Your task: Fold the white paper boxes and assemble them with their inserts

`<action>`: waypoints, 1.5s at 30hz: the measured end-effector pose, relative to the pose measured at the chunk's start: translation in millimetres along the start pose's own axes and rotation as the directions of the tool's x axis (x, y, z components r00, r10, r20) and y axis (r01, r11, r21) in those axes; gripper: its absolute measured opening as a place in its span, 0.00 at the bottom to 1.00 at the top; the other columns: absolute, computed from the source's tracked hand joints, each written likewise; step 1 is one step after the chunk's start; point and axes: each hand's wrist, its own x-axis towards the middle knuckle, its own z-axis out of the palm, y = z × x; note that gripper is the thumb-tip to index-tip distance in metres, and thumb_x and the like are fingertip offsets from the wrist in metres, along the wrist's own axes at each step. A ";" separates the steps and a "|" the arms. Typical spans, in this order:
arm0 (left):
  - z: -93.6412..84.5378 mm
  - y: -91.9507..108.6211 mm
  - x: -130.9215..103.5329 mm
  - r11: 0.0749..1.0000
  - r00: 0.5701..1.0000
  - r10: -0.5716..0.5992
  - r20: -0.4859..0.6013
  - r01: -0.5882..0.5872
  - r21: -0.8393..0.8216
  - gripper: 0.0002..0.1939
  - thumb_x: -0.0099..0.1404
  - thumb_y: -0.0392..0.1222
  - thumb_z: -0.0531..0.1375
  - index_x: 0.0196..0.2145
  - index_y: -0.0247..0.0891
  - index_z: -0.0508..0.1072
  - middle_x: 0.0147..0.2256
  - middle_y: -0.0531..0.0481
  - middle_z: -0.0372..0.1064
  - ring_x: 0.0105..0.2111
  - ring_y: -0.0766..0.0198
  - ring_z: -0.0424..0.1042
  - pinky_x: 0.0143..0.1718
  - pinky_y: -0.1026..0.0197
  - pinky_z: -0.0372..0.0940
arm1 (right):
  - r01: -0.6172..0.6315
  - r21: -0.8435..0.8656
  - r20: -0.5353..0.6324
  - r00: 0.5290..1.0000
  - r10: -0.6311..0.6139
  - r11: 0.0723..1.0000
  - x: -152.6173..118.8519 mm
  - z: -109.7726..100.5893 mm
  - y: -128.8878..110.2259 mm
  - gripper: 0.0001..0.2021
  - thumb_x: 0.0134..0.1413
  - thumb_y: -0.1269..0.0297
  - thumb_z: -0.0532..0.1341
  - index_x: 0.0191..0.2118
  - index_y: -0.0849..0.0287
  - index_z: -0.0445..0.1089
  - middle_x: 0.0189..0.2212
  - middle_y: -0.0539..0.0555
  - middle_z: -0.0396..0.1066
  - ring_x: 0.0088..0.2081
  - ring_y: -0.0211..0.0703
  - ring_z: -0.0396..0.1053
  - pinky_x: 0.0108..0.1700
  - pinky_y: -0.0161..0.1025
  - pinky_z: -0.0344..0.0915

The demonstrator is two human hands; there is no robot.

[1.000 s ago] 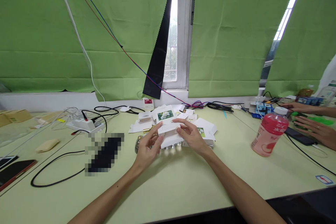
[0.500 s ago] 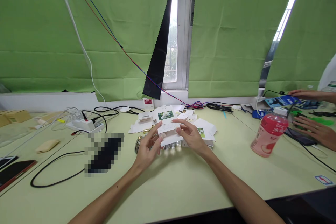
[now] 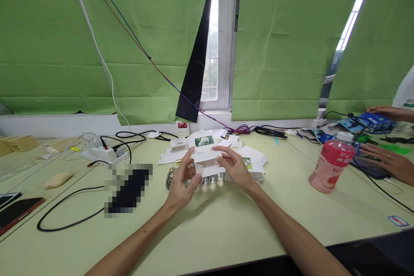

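Between my hands is a small white carton (image 3: 211, 171), its open end facing me and a flower picture on top at the far side. My left hand (image 3: 181, 183) grips the left side, with thumb and finger near a side flap. On the right side, my right hand (image 3: 238, 171) pinches the carton with its thumb at the open edge. Shiny silver cylinders (image 3: 211, 179) show on the table just below the carton. More white cartons (image 3: 254, 159) and flat card pieces lie behind and beside it.
To the right stands a pink drink bottle (image 3: 333, 164). Beyond it, another person's hands (image 3: 388, 159) are near a phone and a blue box (image 3: 375, 123). Cables, a power strip (image 3: 105, 153) and phones (image 3: 21, 213) are on the left. A green curtain (image 3: 278, 43) hangs behind.
My left fingers have spread slightly at the carton's left side, and its open end shows more. At the right, the other person's far hand has moved right and a blue box now stands raised there.
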 end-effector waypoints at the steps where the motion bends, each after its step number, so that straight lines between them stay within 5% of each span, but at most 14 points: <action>1: 0.6 0.3 -0.4 1.000 0.999 0.014 -0.034 -0.014 0.016 0.35 0.68 0.54 0.60 0.67 0.47 0.53 0.47 0.44 0.67 0.26 0.71 0.67 0.24 0.67 0.66 | 0.009 -0.006 -0.011 1.000 -0.009 1.000 0.0 0.4 -0.1 0.18 0.59 0.49 0.65 0.50 0.52 0.73 0.50 0.54 0.75 0.45 0.44 0.73 0.45 0.40 0.71; 6: 1.3 2.0 -1.4 0.975 0.971 0.182 -0.158 -0.158 0.153 0.21 0.65 0.48 0.64 0.51 0.43 0.63 0.30 0.57 0.62 0.23 0.70 0.66 0.25 0.67 0.64 | 0.034 -0.010 -0.059 0.998 -0.035 0.999 0.9 1.1 1.4 0.18 0.60 0.49 0.64 0.51 0.53 0.72 0.46 0.55 0.76 0.44 0.46 0.73 0.46 0.42 0.71; 12: -0.9 0.8 -0.6 0.892 0.936 0.346 -0.071 -0.304 0.335 0.08 0.63 0.42 0.66 0.37 0.40 0.71 0.26 0.55 0.63 0.22 0.68 0.62 0.24 0.65 0.60 | 0.036 0.005 -0.069 0.997 -0.035 0.999 2.0 1.4 2.3 0.18 0.60 0.50 0.65 0.51 0.53 0.72 0.47 0.55 0.76 0.48 0.48 0.73 0.47 0.42 0.71; 21: 0.2 3.8 -0.2 0.818 0.898 0.439 -0.024 -0.388 0.424 0.05 0.64 0.37 0.66 0.39 0.40 0.75 0.31 0.52 0.67 0.24 0.69 0.63 0.24 0.65 0.60 | 0.008 0.027 -0.011 1.000 -0.008 1.000 0.4 2.5 3.5 0.18 0.58 0.52 0.66 0.50 0.53 0.74 0.52 0.56 0.74 0.50 0.46 0.72 0.49 0.42 0.71; 33: 0.7 1.4 2.1 0.631 0.740 0.671 0.045 -0.602 0.490 0.13 0.63 0.28 0.66 0.45 0.39 0.76 0.27 0.56 0.56 0.25 0.71 0.56 0.23 0.67 0.53 | 0.004 0.038 -0.002 1.000 -0.004 0.999 1.2 1.1 9.5 0.18 0.57 0.52 0.67 0.51 0.53 0.76 0.55 0.55 0.73 0.54 0.48 0.71 0.54 0.44 0.70; 45: 4.2 -2.7 1.0 0.522 0.666 0.744 0.057 -0.631 0.574 0.12 0.65 0.26 0.62 0.41 0.40 0.75 0.29 0.56 0.53 0.25 0.72 0.54 0.21 0.67 0.49 | -0.022 0.040 0.000 1.000 0.022 0.999 -0.6 1.4 7.1 0.18 0.57 0.52 0.67 0.50 0.52 0.76 0.53 0.55 0.74 0.50 0.47 0.72 0.50 0.44 0.72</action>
